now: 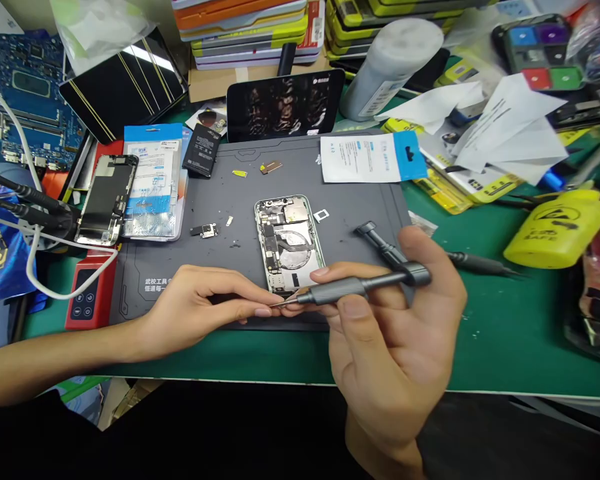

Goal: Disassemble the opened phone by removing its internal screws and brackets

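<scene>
Grey screwdriver (353, 287): we grip it in our right hand (390, 347), long axis level, tip pointing left.
Left hand (200, 307): our fingertips pinch at that tip.
Opened phone (290, 243): lies lengthwise just beyond both hands.

Two bare hands and forearms, nothing worn on them that I can see

From my feed I see the left hand (195, 307) on a long bare forearm that enters from the lower left edge; no sleeve, watch, ring or glove shows along it; the right hand (390, 340) is likewise uncovered, its wrist bare down to the bottom edge; fingernails on both are short, plain and unpainted; knuckle creases and palm folds are clear on the right; below the arms lies a dark, nearly black area, perhaps clothing, though I cannot tell; no markings, bands or bandages appear anywhere on either hand.
</scene>
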The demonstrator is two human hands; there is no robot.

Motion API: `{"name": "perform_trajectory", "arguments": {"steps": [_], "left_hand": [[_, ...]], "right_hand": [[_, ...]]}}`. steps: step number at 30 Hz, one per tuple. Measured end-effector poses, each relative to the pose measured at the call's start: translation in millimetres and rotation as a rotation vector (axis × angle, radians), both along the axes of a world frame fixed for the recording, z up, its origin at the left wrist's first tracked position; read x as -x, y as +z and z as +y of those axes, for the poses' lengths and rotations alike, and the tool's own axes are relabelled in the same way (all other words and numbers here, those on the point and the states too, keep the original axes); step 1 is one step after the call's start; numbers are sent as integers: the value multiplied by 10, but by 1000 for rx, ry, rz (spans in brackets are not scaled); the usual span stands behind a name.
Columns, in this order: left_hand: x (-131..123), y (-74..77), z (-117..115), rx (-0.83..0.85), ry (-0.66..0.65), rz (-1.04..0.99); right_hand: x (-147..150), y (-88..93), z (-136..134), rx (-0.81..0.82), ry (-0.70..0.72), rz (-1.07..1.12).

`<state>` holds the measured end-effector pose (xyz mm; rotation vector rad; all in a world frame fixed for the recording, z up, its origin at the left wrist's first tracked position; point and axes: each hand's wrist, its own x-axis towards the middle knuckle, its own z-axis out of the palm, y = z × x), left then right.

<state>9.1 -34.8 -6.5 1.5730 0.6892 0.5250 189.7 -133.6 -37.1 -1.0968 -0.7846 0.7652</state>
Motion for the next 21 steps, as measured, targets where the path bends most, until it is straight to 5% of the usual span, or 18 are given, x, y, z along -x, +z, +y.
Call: {"name": "perform_trajectory", "arguments": {"steps": [21], "left_hand": [[21, -16, -8, -10, -3, -2]], "right_hand": [[-12, 15, -11, 28, 21, 59]]}}
